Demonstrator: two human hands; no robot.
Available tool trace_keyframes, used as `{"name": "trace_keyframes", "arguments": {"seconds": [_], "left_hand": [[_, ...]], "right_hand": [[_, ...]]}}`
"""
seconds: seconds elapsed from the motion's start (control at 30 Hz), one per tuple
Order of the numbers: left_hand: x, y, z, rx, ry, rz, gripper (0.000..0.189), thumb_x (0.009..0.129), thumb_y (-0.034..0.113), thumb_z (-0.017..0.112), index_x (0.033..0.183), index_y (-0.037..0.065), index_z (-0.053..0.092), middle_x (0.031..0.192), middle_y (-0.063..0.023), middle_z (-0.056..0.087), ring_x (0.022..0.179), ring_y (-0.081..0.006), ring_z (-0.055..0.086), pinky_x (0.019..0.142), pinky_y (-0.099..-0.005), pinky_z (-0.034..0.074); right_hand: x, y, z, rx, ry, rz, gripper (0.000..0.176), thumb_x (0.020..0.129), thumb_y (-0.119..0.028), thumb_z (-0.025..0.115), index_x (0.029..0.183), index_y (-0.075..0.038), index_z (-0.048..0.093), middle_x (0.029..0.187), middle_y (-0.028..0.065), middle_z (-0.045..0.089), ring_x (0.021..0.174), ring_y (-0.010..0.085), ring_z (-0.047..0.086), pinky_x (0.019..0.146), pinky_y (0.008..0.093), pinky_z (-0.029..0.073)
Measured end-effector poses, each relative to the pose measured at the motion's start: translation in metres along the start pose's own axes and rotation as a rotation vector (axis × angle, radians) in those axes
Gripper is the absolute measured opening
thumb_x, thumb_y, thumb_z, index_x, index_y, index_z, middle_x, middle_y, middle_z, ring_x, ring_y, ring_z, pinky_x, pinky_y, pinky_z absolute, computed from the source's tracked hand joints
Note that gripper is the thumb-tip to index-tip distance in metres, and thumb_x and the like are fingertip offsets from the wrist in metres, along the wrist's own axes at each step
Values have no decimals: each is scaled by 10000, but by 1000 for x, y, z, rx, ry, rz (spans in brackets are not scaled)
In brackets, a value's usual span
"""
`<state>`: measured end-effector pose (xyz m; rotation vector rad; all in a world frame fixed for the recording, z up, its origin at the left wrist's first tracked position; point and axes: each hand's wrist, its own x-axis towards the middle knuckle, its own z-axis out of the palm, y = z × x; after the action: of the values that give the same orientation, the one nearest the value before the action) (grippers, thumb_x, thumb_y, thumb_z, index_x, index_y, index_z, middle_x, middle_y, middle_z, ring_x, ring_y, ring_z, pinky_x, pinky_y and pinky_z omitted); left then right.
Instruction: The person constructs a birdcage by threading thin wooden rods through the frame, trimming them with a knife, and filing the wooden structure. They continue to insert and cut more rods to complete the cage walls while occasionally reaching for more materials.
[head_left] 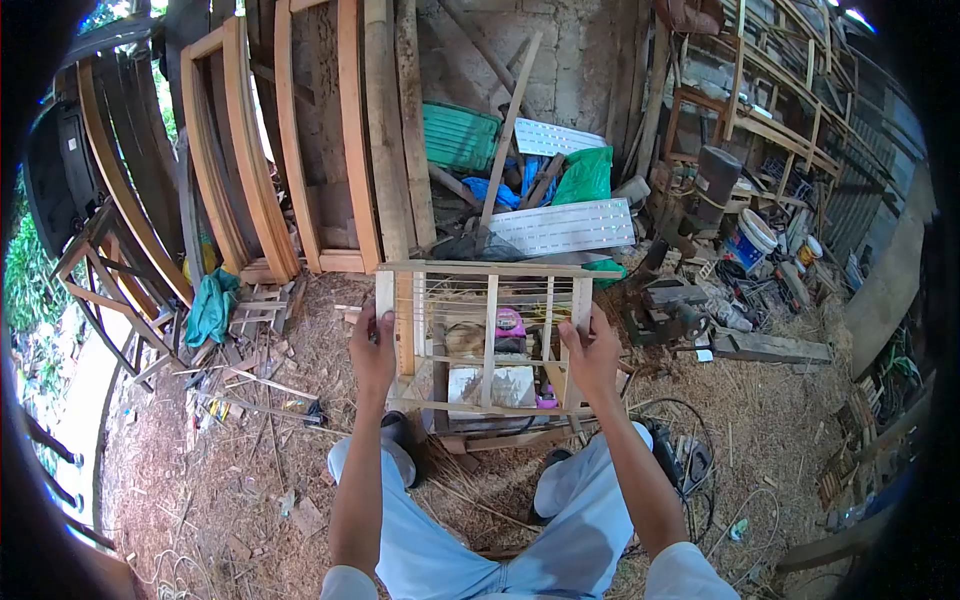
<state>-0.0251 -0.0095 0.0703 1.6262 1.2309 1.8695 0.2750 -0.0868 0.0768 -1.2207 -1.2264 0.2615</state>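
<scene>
A small light-wood frame (491,345) with upright slats and several thin crosswise rods or wires is held in front of me above the ground. My left hand (374,358) is closed round its left side piece, thumb on the near face. On the opposite side, my right hand (593,357) grips the right upright. Through the gaps show a pink object (509,321) and a whitish block (465,386), both partly hidden by slats. Their exact kinds I cannot make out.
Tall wooden frames (348,130) lean at the back left. White perforated panels (560,228) and a green crate (460,137) lie by the block wall. A bucket (757,232) stands among clutter on the right. Wood shavings cover the floor, with a black cable (708,455) beside my leg.
</scene>
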Motion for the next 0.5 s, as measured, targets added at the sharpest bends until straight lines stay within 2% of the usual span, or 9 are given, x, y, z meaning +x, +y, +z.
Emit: {"name": "trace_keyframes", "arguments": {"seconds": [0.07, 0.13, 0.2, 0.27, 0.33, 0.4, 0.43, 0.47, 0.5], "left_hand": [[5, 9, -1, 37, -52, -91, 330, 868, 195, 678, 1050, -59, 572, 776, -75, 606, 738, -138, 577, 690, -270, 465], [12, 37, 3, 52, -77, -108, 359, 856, 209, 696, 1054, -64, 575, 772, -70, 604, 713, -137, 577, 673, -278, 472], [32, 53, 11, 63, -102, -115, 388, 843, 222, 715, 1058, -70, 577, 768, -64, 603, 688, -137, 577, 657, -286, 478], [53, 61, 21, 36, -112, 67, 299, 859, 203, 691, 1000, -46, 605, 813, -69, 634, 735, -96, 571, 619, -253, 468], [83, 85, 35, 14, -96, 161, 365, 793, 204, 758, 1008, -52, 613, 826, -120, 654, 680, -186, 619, 655, -322, 499], [111, 112, 48, 76, -161, 285, 358, 783, 186, 756, 1000, -63, 617, 869, -158, 675, 735, -245, 652, 685, -346, 501], [123, 122, 57, 77, -161, 287, 358, 783, 186, 756, 1000, -63, 617, 869, -158, 675, 735, -245, 652, 685, -346, 501], [132, 130, 65, 153, -241, 382, 369, 797, 213, 749, 1024, -46, 616, 907, -158, 673, 776, -225, 650, 686, -344, 509], [136, 135, 74, 229, -324, 476, 381, 811, 240, 741, 1048, -30, 615, 945, -158, 671, 818, -205, 648, 687, -342, 516]], "right_hand": [[7, 12, -6, -18, -31, 12, 389, 864, -156, 669, 1167, 45, 531, 890, 132, 661, 748, 149, 609, 650, 282, 481], [14, 9, -12, -33, -68, 27, 415, 865, -165, 672, 1190, 49, 529, 888, 117, 665, 762, 132, 601, 659, 269, 473], [25, -6, -19, 3, -2, 120, 403, 884, -114, 648, 1240, 29, 524, 962, 60, 651, 862, 81, 575, 750, 228, 462], [35, -16, -25, 13, 27, 96, 401, 883, -118, 651, 1236, 29, 530, 967, 63, 649, 856, 78, 567, 742, 226, 457], [44, -20, -30, -42, 33, 114, 359, 890, -98, 636, 1215, 22, 539, 939, 55, 639, 822, 74, 561, 718, 237, 474], [51, 11, -25, -4, -27, 158, 325, 892, -84, 626, 1192, 14, 546, 916, 49, 630, 812, 81, 567, 711, 247, 488], [54, 32, -18, 34, -93, 202, 291, 895, -69, 616, 1169, 6, 553, 893, 43, 621, 802, 89, 573, 703, 257, 502], [51, 54, -7, 125, -140, 196, 220, 885, 18, 564, 1102, -14, 566, 866, 33, 606, 797, 111, 586, 689, 270, 522], [43, 66, 8, 284, -111, 304, 185, 861, 1, 590, 1045, -1, 573, 834, 54, 618, 776, 133, 588, 683, 286, 494]]}}
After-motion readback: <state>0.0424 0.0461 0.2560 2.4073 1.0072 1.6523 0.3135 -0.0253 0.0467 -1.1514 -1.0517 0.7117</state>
